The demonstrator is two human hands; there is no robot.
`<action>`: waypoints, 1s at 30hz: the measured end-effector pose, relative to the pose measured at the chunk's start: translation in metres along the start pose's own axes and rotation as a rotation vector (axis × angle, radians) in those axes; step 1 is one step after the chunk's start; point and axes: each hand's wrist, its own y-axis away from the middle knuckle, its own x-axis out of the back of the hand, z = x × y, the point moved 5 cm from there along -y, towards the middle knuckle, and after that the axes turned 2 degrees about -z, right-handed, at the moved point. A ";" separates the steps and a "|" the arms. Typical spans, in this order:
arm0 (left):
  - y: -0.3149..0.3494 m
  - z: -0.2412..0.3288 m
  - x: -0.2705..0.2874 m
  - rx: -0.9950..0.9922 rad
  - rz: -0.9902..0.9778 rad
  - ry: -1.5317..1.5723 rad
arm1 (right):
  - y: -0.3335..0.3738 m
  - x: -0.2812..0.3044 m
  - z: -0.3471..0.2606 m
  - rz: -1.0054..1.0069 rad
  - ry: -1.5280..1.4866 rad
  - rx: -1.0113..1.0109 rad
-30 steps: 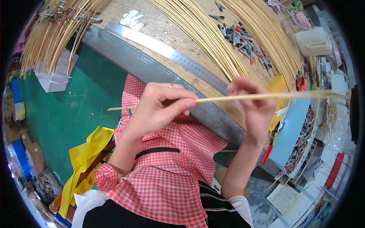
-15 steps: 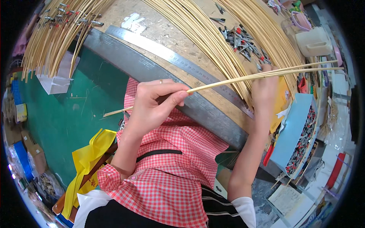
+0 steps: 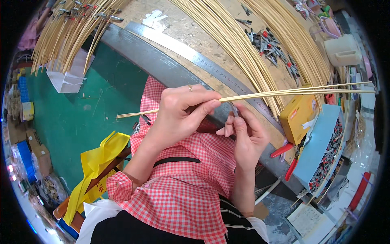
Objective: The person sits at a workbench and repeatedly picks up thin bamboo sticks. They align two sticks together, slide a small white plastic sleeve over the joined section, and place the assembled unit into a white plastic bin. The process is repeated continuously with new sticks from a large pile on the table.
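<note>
In the head view, your left hand [image 3: 178,116] is closed in a pinch around the strips [image 3: 260,95], which cross in front of your apron [image 3: 183,175], above the lap and the steel edge [image 3: 138,49]. Hold that pinch firm and level so the strips lie together; beyond it, their right ends fan apart. Your right hand [image 3: 250,134] seems to grip a small grey clip [image 3: 233,109] between thumb and fingers, just below the strips; whether it touches them, you cannot tell here. Line its mouth up squarely, and have every strip inside before letting the spring close.
</note>
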 end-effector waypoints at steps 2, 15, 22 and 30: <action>0.001 0.001 -0.001 -0.005 -0.003 0.001 | 0.001 0.002 0.003 0.047 -0.067 -0.028; 0.001 -0.003 -0.007 0.004 -0.029 0.017 | 0.001 -0.003 0.008 0.007 -0.115 0.060; 0.000 -0.012 -0.005 0.134 -0.218 0.121 | -0.010 0.016 -0.018 0.122 0.135 0.263; 0.002 -0.024 -0.001 0.217 -0.225 0.277 | -0.015 0.040 -0.022 0.140 -0.194 0.241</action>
